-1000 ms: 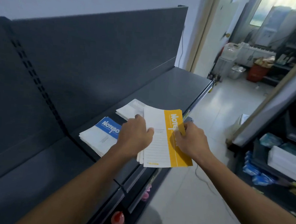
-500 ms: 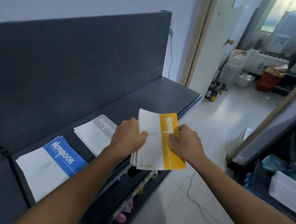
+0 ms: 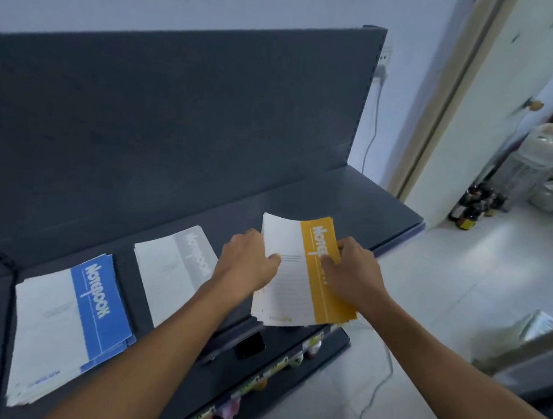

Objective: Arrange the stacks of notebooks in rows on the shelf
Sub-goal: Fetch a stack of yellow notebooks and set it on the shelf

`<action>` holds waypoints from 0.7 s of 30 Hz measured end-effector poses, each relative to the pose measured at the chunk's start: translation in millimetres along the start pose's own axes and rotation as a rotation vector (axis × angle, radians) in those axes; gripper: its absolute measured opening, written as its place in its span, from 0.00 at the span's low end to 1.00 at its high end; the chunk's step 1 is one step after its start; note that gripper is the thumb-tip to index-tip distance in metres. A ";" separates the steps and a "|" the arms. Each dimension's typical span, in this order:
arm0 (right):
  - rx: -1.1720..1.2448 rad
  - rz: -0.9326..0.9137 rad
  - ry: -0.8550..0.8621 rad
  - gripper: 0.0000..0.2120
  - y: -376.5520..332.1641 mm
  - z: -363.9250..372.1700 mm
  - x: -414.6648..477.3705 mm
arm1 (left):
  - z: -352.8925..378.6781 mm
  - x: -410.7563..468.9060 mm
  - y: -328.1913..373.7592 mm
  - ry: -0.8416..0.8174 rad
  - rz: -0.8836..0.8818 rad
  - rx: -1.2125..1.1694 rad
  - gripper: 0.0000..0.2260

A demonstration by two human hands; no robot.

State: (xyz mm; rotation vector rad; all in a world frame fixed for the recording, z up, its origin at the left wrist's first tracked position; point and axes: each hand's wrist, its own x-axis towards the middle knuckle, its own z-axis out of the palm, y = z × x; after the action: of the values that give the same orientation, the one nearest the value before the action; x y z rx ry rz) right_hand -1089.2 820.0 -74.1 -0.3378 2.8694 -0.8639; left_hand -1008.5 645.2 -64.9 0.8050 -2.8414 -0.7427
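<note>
Both my hands hold a stack of white-and-yellow notebooks (image 3: pixel 299 279) over the front part of the dark grey shelf (image 3: pixel 351 201). My left hand (image 3: pixel 248 263) grips its left edge, my right hand (image 3: pixel 352 273) its right edge over the yellow band. The stack's near end juts past the shelf's front edge. A stack of white-and-grey notebooks (image 3: pixel 173 267) lies flat on the shelf just left of my left hand. Further left lies a stack of white-and-blue notebooks (image 3: pixel 67 325), slightly fanned.
The shelf's tall back panel (image 3: pixel 176 120) rises behind the stacks. To the right of the yellow stack the shelf surface is bare up to its right end. Small colourful items (image 3: pixel 256 384) hang on the tier below. A doorway (image 3: pixel 471 124) and bottles (image 3: pixel 468 206) are right.
My view has swung left, bringing the blue and grey stacks fully into sight. My hands have carried the yellow stack a little further in over the shelf, still gripped at both edges.
</note>
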 end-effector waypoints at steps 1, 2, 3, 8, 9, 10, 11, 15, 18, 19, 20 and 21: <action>-0.004 -0.019 -0.010 0.09 -2.0 2.5 11.7 | 2.8 9.2 -1.8 0.007 -0.021 -0.007 0.14; -0.013 -0.036 -0.017 0.09 -4.6 4.8 23.3 | 4.7 18.3 -3.6 0.010 -0.039 -0.015 0.14; -0.026 -0.047 -0.032 0.09 -7.9 7.1 33.4 | 6.0 25.7 -5.1 0.004 -0.060 -0.024 0.14; -0.058 -0.110 -0.110 0.10 -26.8 24.1 71.1 | 15.0 48.5 -24.4 0.037 -0.197 -0.114 0.15; -0.066 -0.135 -0.131 0.10 -31.6 27.6 77.8 | 15.3 51.2 -28.5 0.049 -0.224 -0.126 0.16; -0.074 -0.162 -0.152 0.11 -36.2 31.3 83.7 | 15.3 53.4 -32.6 0.060 -0.249 -0.138 0.16; -0.080 -0.190 -0.169 0.11 -40.6 35.4 88.9 | 15.3 54.9 -36.4 0.071 -0.276 -0.148 0.17; -0.105 -0.263 -0.209 0.10 -51.7 50.3 106.6 | 16.4 61.3 -46.6 0.096 -0.359 -0.137 0.18; -0.128 -0.297 -0.242 0.08 -52.5 57.6 118.2 | 20.7 65.4 -46.4 0.095 -0.400 -0.128 0.19; -0.134 -0.312 -0.249 0.08 -51.8 59.9 122.4 | 22.9 67.1 -45.2 0.100 -0.412 -0.128 0.20; -0.144 -0.330 -0.253 0.08 -50.8 62.1 126.4 | 25.6 69.0 -43.8 0.106 -0.424 -0.124 0.20; -0.155 -0.349 -0.255 0.08 -49.8 64.1 130.3 | 28.2 71.0 -41.9 0.113 -0.433 -0.114 0.19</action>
State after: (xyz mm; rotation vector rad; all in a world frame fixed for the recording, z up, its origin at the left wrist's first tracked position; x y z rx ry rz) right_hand -1194.7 713.4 -106.7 -0.9167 2.6817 -0.5899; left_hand -1055.8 589.6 -112.5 1.4157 -2.5225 -0.8625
